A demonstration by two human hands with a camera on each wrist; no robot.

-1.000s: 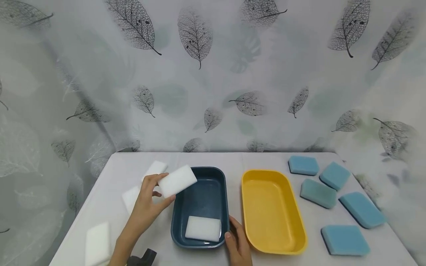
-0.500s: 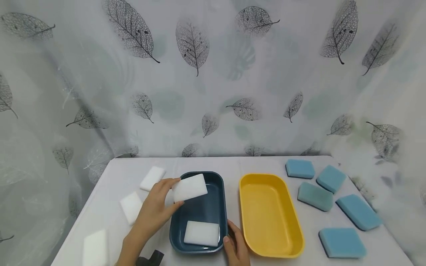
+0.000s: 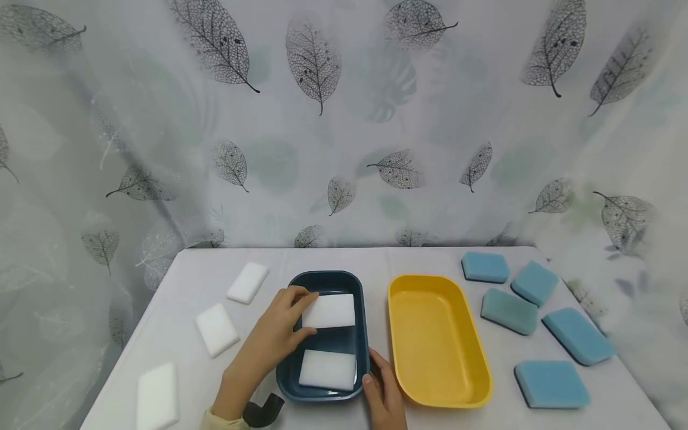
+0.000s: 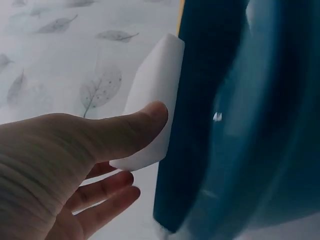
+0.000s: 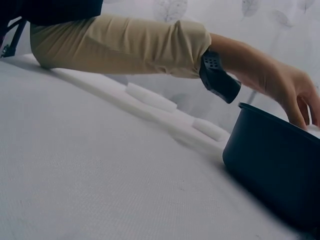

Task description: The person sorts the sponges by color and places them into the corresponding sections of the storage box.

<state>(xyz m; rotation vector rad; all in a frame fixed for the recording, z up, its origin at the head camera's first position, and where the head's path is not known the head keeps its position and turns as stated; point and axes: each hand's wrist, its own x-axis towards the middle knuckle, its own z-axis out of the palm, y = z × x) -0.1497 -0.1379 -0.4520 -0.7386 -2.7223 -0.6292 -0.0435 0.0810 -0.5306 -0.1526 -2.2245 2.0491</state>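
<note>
My left hand (image 3: 282,322) pinches a white sponge block (image 3: 333,310) between thumb and fingers, inside the upper half of a deep dark blue tray (image 3: 337,341). In the left wrist view the thumb lies along the face of this sponge block (image 4: 152,90), close to the tray wall (image 4: 192,165). A second white sponge block (image 3: 328,369) lies flat at the near end of the same tray. My right hand (image 3: 386,394) holds the tray's lower right side, thumb at the rim and fingers along the outside.
A yellow tray (image 3: 430,286) stands right of the dark blue one. Beyond it lie several blue sponges (image 3: 552,385), one greener (image 3: 509,311). On the left are three white sponge blocks (image 3: 248,283), (image 3: 217,330), (image 3: 157,396). A leaf-patterned curtain (image 3: 322,137) hangs behind the table.
My left hand has moved right and down with the white sponge block, from over the tray's left rim into its upper half, and the block has levelled. The right hand stays at the tray.
</note>
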